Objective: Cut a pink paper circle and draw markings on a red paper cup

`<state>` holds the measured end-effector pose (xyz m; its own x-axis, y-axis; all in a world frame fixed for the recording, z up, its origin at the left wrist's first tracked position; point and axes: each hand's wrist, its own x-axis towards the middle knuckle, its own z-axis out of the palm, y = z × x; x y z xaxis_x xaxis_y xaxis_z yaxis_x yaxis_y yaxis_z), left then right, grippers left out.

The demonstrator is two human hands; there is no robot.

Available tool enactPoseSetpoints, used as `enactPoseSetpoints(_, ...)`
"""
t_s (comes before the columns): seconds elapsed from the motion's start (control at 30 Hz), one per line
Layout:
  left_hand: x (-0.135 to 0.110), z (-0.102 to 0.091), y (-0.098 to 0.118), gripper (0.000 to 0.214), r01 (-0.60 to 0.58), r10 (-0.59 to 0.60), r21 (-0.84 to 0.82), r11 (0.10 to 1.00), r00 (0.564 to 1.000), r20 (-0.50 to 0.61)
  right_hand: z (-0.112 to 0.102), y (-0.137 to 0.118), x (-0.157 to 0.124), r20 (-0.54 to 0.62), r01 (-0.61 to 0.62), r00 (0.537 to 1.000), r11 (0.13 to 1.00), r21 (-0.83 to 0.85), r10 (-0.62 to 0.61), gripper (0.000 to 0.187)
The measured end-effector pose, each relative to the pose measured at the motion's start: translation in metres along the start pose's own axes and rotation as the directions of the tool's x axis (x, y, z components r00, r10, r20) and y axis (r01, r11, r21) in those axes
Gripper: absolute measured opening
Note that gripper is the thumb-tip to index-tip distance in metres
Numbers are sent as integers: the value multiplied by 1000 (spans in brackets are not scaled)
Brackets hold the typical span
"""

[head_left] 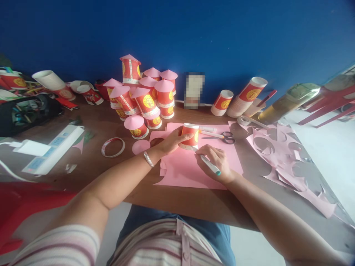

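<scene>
My left hand (173, 141) is wrapped round a red paper cup (190, 133) that stands upside down on a pink paper sheet (183, 168). My right hand (215, 162) is closed on a white pen (211, 166) with a teal end. The pen's tip rests at the cup's rim on the sheet. A silver bracelet (148, 159) is on my left wrist.
Several red cups with pink cone tops (146, 98) are piled behind. Scissors (226, 137) lie beyond the sheet. A pink disc (140, 146) and a ring (113, 147) lie left. Cut pink scraps (285, 159) lie right. A power strip (52, 149) is at the left, stacked cups (245, 98) at the back.
</scene>
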<state>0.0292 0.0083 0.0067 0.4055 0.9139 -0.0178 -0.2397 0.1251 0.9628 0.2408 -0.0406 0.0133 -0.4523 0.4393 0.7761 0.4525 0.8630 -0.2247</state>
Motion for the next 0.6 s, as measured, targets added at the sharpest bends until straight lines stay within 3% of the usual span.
enactPoseSetpoints(0.6, -1, 1, 1, 59, -14, 13, 38, 999, 999, 30, 1, -2, 1, 15, 14, 1000, 1000, -26, -13, 14)
